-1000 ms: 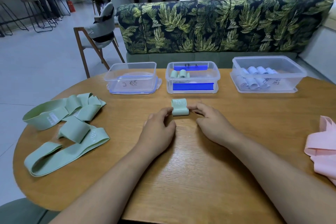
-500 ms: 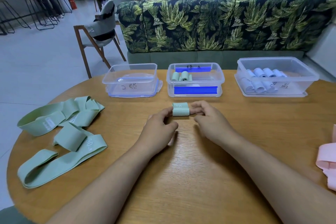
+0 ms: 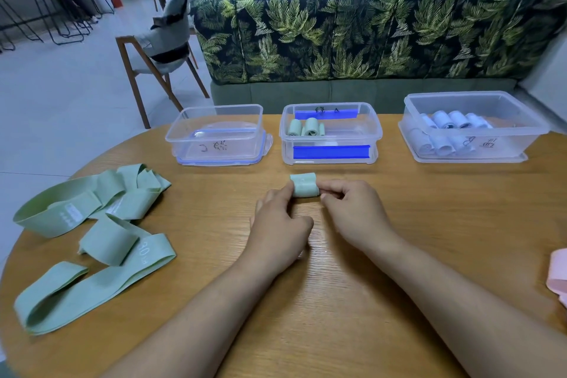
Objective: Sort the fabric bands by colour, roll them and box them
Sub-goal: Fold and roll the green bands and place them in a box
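Supporting all items was the round wooden table (image 3: 429,224). Loose green bands (image 3: 92,224) lay well left of the middle box (image 3: 331,139), which held green rolls (image 3: 310,127). The box of pale blue rolls (image 3: 521,132) stood right of it, a third box (image 3: 214,138) left of it. Just in front of the middle box, the left hand (image 3: 276,224) and right hand (image 3: 356,212) pinched the rolled band (image 3: 304,186) by its ends, fingers curled.

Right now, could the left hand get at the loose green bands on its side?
Probably, once freed: the left hand pinches the green roll together with the right hand, so it must let go first. Only bare table lies between it and the loose green bands.
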{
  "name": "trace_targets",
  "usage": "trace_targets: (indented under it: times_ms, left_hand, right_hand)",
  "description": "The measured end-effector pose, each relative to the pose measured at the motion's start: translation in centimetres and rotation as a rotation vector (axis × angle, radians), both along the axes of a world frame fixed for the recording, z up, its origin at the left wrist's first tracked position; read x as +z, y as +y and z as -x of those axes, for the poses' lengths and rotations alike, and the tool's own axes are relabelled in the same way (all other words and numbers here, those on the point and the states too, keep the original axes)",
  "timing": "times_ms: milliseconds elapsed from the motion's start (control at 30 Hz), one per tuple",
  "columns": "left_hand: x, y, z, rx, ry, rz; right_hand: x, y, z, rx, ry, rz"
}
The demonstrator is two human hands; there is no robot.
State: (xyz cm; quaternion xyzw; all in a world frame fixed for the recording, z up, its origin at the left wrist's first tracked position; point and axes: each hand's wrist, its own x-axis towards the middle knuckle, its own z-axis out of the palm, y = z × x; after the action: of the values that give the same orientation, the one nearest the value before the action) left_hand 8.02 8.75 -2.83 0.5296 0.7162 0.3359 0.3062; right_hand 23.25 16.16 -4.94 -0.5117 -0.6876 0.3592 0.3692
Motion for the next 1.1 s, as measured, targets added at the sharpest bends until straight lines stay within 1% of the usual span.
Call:
trace_targets:
  times_ms: [67,167,233,433,500,633,733,800,867,967,1000,1033,1100]
  left_hand:
    - [0.0,0.0,0.4,-0.006,-0.018,-0.008]
    - [-0.2,0.3,2.3,-0.016,-0.17,-0.039]
    - [-0.4,0.6,3.3,-0.033,-0.191,-0.032]
    - [-0.5,2.5,3.8,0.008,-0.026,-0.116]
    - [-0.1,3.2,4.1,0.002,0.026,-0.125]
    - [-0.3,4.3,5.0,-0.036,0.189,-0.129]
    - [-0.9,4.8,5.1,-0.022,0.183,-0.259]
    - [-1.3,4.8,5.2,-0.111,0.229,-0.344]
    - [-1.5,4.8,5.1,-0.204,0.294,-0.36]
    - [-1.4,5.3,4.9,-0.213,0.326,-0.35]
    - [-1.3,5.5,4.8,-0.211,0.323,-0.36]
    - [-1.2,5.5,4.8,-0.217,0.314,-0.383]
    - [-1.0,5.3,4.7,-0.245,0.258,-0.451]
  right_hand:
    - [0.2,0.1,0.0,-0.007,-0.025,-0.022]
    - [0.5,0.3,-0.5,-0.018,0.001,0.006]
    - [0.5,0.6,-0.9,-0.046,0.022,0.028]
    - [0.8,1.1,-0.6,-0.033,-0.013,0.051]
    - [1.2,1.5,-0.3,-0.036,-0.063,0.042]
    - [1.7,2.6,0.7,-0.051,-0.202,0.036]
    - [1.8,3.1,1.5,-0.119,-0.32,0.016]
    - [2.0,3.1,1.9,-0.174,-0.381,-0.002]
    - [2.2,3.2,2.1,-0.203,-0.4,-0.013]
    - [2.2,3.0,2.1,-0.215,-0.399,-0.046]
    - [2.0,2.9,2.1,-0.203,-0.364,-0.076]
    - [1.8,2.7,2.0,-0.173,-0.289,-0.129]
    - [1.6,2.4,1.4,-0.039,-0.148,-0.318]
